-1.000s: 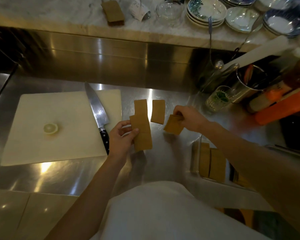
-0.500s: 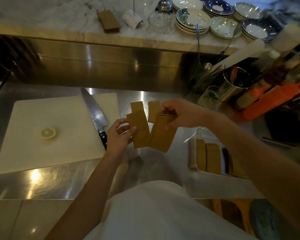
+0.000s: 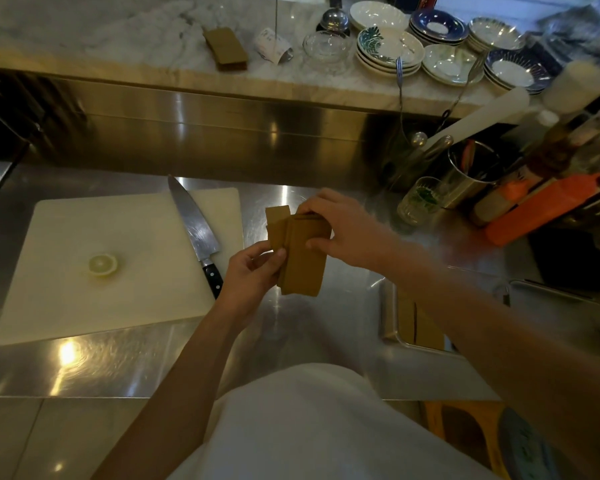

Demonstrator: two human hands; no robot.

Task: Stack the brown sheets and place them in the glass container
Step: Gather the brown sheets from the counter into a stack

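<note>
Above the steel counter I hold a stack of brown sheets (image 3: 302, 261) with both hands. My left hand (image 3: 253, 275) grips its left edge from below, and my right hand (image 3: 340, 230) pinches its top and right side. Behind the stack, one more brown sheet (image 3: 277, 213) lies on the counter. The glass container (image 3: 390, 327) sits low at the right, partly hidden by my right forearm, with brown sheets (image 3: 420, 329) lying inside it. Another pile of brown sheets (image 3: 226, 48) rests on the marble shelf at the back.
A white cutting board (image 3: 118, 265) at left carries a lemon slice (image 3: 102, 265) and a large knife (image 3: 194, 230). Stacked plates (image 3: 392, 53), a glass (image 3: 418, 200), a steel utensil cup (image 3: 471, 174) and an orange bottle (image 3: 541, 209) crowd the back right.
My right hand lifted sheets off the counter and brought them left onto the ones in my left hand; the two bundles are now together as one stack.
</note>
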